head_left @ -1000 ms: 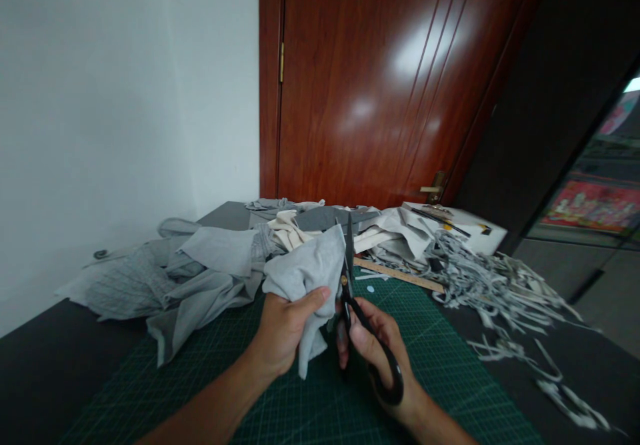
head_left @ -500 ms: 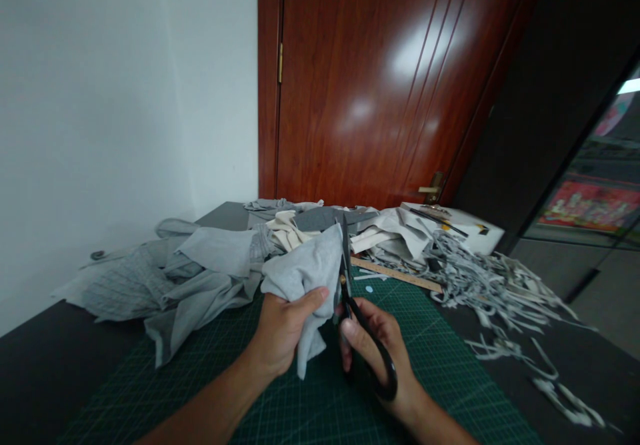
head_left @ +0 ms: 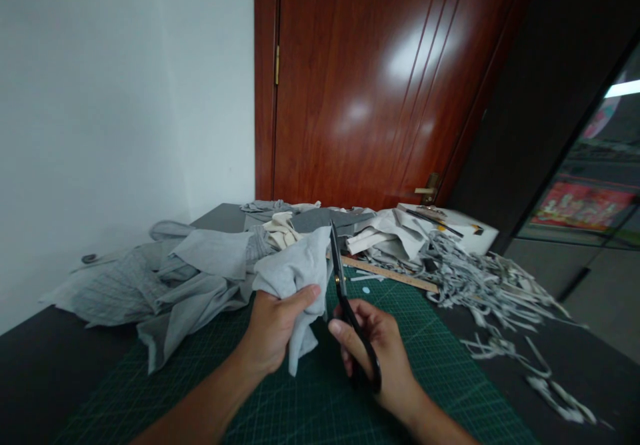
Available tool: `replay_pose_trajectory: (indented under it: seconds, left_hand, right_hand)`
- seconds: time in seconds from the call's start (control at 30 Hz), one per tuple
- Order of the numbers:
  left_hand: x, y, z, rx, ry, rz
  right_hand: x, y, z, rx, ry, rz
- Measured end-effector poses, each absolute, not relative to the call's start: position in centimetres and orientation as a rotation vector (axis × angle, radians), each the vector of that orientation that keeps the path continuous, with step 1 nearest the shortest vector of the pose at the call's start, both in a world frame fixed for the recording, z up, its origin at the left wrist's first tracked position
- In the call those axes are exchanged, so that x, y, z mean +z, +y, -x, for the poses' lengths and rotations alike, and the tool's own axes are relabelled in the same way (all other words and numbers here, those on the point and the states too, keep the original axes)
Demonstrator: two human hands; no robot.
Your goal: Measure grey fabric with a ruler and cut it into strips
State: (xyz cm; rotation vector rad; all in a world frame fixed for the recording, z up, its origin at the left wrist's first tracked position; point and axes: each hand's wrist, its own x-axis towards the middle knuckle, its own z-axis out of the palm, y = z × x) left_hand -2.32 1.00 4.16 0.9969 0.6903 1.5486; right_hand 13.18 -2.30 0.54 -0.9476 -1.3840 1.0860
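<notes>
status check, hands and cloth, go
Left hand gripping light grey cloth piece. Right hand holding black scissors, blades at cloth edge. Grey strip pile lies right, apart.

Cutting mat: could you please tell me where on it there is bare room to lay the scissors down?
The cutting mat is bare right of the right hand, up to the wooden ruler and the fabric strips. It is also bare near its front-left corner. Its back-left is crowded with the grey cloth pile.

One scissors point(head_left: 350, 311), two hands point(head_left: 273, 328).
</notes>
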Motion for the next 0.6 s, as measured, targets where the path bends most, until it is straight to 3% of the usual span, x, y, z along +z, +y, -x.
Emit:
replay_pose_trajectory:
  seconds: [0.33, 0.6]
  left_hand:
    - [5.4, 1.6, 6.2, 1.149, 0.628, -1.044]
    - [3.4, 1.8, 6.7, 0.768, 0.569, -1.231]
  right_hand:
    - [1.8, 0.4, -16.4, 1.036, -1.128, 0.907]
    - [2.2, 0.3, -18.1, 1.267, -1.052, 0.713]
